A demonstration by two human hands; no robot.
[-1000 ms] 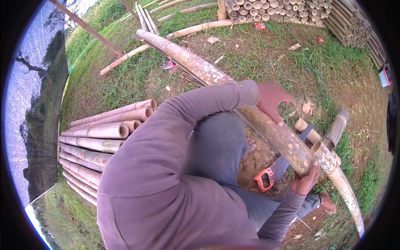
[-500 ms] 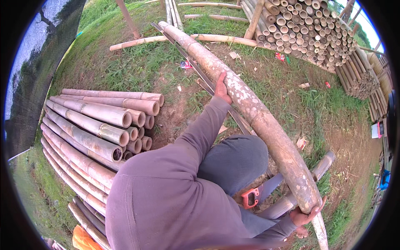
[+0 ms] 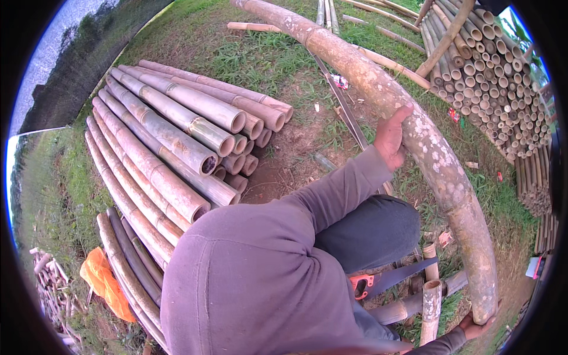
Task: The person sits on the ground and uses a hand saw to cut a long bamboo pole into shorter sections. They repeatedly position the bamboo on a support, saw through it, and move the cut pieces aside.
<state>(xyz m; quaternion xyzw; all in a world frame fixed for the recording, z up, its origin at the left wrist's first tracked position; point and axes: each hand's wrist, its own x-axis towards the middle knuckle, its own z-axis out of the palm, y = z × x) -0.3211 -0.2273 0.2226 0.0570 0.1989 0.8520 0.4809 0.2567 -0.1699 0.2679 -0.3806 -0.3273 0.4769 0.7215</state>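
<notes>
A long, thick bamboo pole [image 3: 441, 171] with pale blotches slants from the top middle down to the lower right, seemingly raised off the ground. My left hand [image 3: 391, 139] holds its side near the middle, thumb upward and fingers partly hidden underneath. At the near end, my right hand [image 3: 476, 326] cups the pole from below, most of its fingers hidden. A handsaw [image 3: 387, 280] with an orange handle lies beside my bent knee. Next to its blade are short bamboo pieces [image 3: 432, 305] and a pole lying crosswise [image 3: 397, 310].
A stack of cut bamboo poles [image 3: 177, 142] lies to my left, open ends toward me. Another large bamboo stack [image 3: 494, 83] stands at the far right behind a slanted post [image 3: 447, 38]. An orange cloth or bag [image 3: 106, 284] lies at the lower left. Narrow strips [image 3: 340, 97] rest on the grass.
The bamboo pole has shifted right and appears higher, with both hands still on it. Short bamboo pieces beside the saw have come into sight. The view has swung left.
</notes>
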